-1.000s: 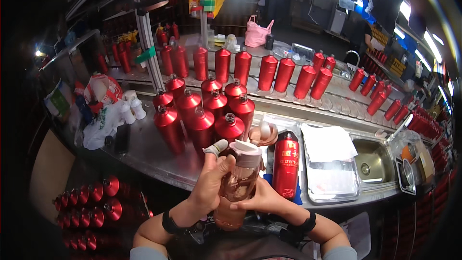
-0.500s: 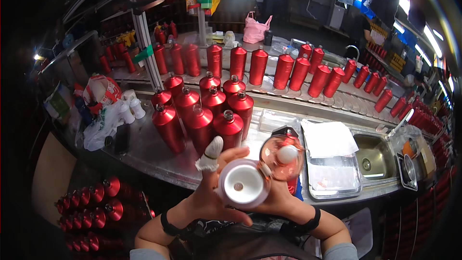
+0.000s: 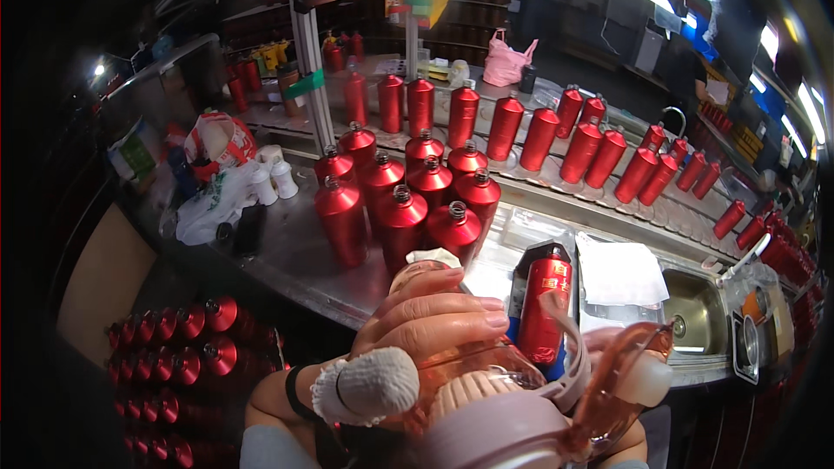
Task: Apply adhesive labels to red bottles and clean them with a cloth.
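A translucent pinkish-orange drinking bottle (image 3: 512, 365) is tilted close in front of me, its pale mauve collar (image 3: 495, 434) at the lower edge. Its clear orange flip lid (image 3: 621, 391), with a white plug inside, hangs open to the right. My left hand (image 3: 426, 321) wraps its fingers around the bottle; a white wrapping (image 3: 369, 386) covers one digit. Behind the bottle and lid my right hand is hidden; only part of the right forearm (image 3: 627, 447) shows. A red bottle (image 3: 547, 300) lies in a dark holder just beyond the drinking bottle.
Several red bottles (image 3: 382, 178) stand grouped on the metal bench. More line the conveyor (image 3: 625, 217) behind. At right are a white paper sheet (image 3: 621, 274) and a sink (image 3: 691, 300). Plastic bags (image 3: 213, 204) lie left; racked red bottles (image 3: 187, 321) are lower left.
The drinking bottle has come up and nearer, tipping its mouth toward me. The left fingers now lie across its side. The whole scene has shifted slightly right in view.
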Demonstrator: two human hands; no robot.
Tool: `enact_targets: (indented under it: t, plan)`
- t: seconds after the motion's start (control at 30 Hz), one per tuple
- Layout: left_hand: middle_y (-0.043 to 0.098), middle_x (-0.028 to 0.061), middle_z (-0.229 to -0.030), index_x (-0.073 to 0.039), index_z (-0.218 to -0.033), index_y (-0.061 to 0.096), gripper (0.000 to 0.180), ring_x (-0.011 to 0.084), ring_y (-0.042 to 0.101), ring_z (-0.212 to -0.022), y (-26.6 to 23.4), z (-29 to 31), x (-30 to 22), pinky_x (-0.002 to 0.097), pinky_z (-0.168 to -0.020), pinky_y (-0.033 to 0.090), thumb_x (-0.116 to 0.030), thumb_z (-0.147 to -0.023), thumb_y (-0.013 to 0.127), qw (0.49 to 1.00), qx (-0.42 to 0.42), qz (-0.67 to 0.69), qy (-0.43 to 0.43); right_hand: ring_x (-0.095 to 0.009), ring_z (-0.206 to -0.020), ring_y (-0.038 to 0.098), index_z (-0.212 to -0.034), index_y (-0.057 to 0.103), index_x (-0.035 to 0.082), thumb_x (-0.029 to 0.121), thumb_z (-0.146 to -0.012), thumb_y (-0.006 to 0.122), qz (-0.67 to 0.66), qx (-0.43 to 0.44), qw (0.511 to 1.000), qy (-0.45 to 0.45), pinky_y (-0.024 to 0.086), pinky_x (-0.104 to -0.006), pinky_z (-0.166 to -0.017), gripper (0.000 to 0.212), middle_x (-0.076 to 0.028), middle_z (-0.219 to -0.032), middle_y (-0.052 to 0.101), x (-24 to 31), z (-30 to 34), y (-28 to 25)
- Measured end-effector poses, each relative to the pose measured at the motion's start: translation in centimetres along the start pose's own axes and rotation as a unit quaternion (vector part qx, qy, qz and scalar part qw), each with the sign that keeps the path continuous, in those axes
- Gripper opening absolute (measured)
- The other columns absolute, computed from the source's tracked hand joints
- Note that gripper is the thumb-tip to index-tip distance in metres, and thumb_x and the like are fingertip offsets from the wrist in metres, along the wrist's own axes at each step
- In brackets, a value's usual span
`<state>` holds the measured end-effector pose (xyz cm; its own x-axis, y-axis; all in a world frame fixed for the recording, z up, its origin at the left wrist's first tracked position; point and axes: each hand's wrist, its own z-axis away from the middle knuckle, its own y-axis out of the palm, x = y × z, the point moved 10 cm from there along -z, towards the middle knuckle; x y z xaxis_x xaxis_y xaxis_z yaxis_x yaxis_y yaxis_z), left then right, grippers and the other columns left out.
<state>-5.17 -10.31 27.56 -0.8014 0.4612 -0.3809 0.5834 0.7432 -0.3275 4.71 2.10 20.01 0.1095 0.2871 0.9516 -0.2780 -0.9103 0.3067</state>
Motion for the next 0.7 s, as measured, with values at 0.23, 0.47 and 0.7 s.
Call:
enact_targets:
  t: [0.23,0.47,0.7]
  plan:
    - [0.07,0.0037,-0.103,-0.009,-0.11,0.062,0.042,0.018,0.067,-0.101,-1.8,-1.9,-2.8,0.0429,-0.105,0.042,-0.014,-0.073,0.081,0.998,-0.037,-0.028,-0.036,-0.028,-0.124,0.052,-0.135,0.042,-0.009,0.057,-0.082,0.063,-0.306,0.141,0.94,-0.05,0.043,-0.036,-0.102,0.087,-0.027,-0.136,0.049,4.2,2.8,4.3]
    - [0.069,0.0052,-0.107,-0.008,-0.109,0.061,0.031,0.0193,0.066,-0.103,-3.2,-1.5,-5.3,0.044,-0.11,0.035,-0.031,-0.089,0.066,0.996,-0.03,-0.079,0.018,-0.027,-0.097,0.063,-0.114,0.061,0.002,0.005,-0.079,0.069,-0.152,-0.005,0.986,0.063,0.053,-0.0457,-0.074,0.036,-0.017,-0.11,0.063,-1.7,6.2,-1.2]
    - [0.066,0.0025,-0.108,-0.008,-0.105,0.062,0.028,0.0162,0.065,-0.106,-3.7,-2.5,-7.5,0.04,-0.113,0.029,-0.011,-0.08,0.075,0.977,0.039,-0.162,0.129,-0.028,-0.109,0.058,-0.123,0.053,-0.005,0.03,-0.082,0.064,0.005,0.112,0.989,-0.095,0.049,-0.041,-0.085,0.056,-0.023,-0.122,0.056,1.0,4.2,-0.2]
